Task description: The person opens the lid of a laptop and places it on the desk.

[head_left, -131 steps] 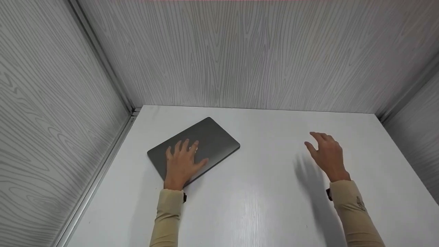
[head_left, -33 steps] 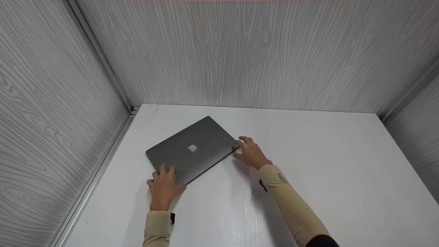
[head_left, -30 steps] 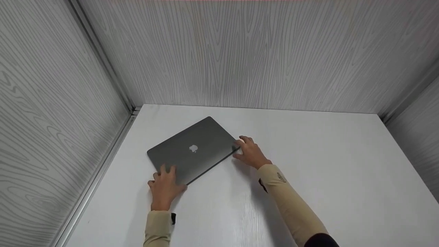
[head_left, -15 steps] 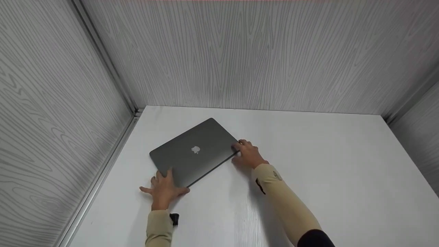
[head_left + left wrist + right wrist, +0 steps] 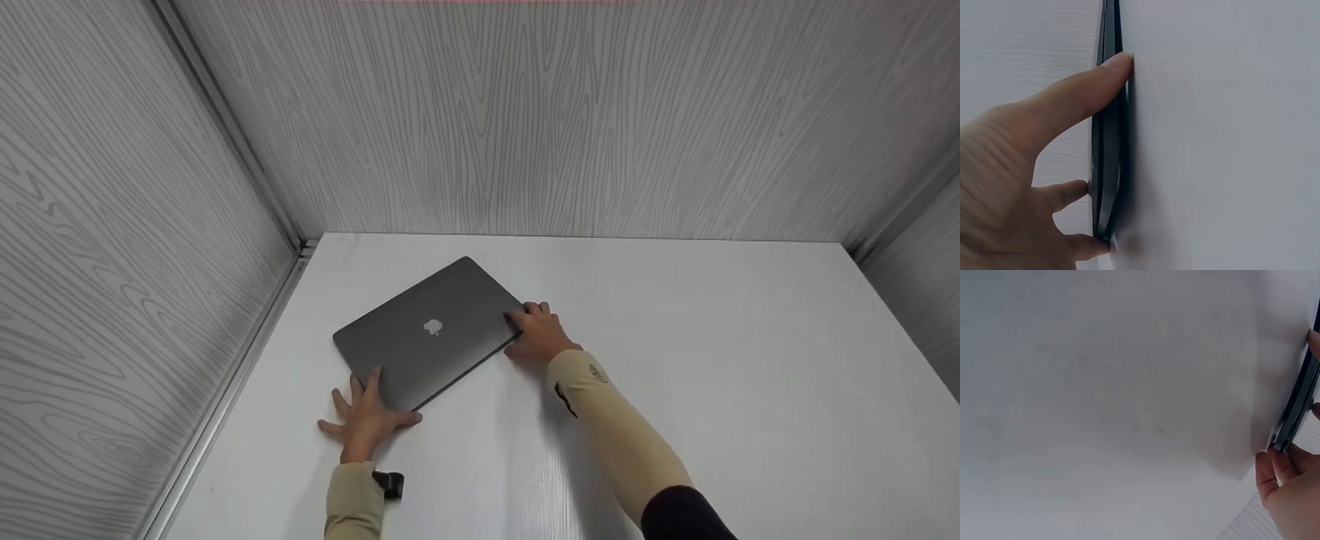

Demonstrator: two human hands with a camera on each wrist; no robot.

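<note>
A closed dark grey laptop (image 5: 442,352) with a pale apple logo lies at an angle on the white table. At its near corner, my left hand (image 5: 367,424) has the index finger on the lid and the thumb along the front edge; the remaining fingers spread out to the left. The left wrist view shows the thumb (image 5: 1095,84) against the laptop's side (image 5: 1109,135) and a fingertip at the corner. My right hand (image 5: 544,335) grips the right corner, its index finger on the lid and thumb at the front edge. The right wrist view cuts off part of that hand (image 5: 1297,495).
The white tabletop (image 5: 720,375) extends to the right and in front of the laptop. Grey wood-grain panels (image 5: 570,120) enclose it at the back and both sides. A metal rail (image 5: 225,405) runs along the left edge.
My left hand has slid from the lid's middle to the near corner, and its fingers have since spread. My right hand has come from the right to the right corner. The laptop has barely shifted.
</note>
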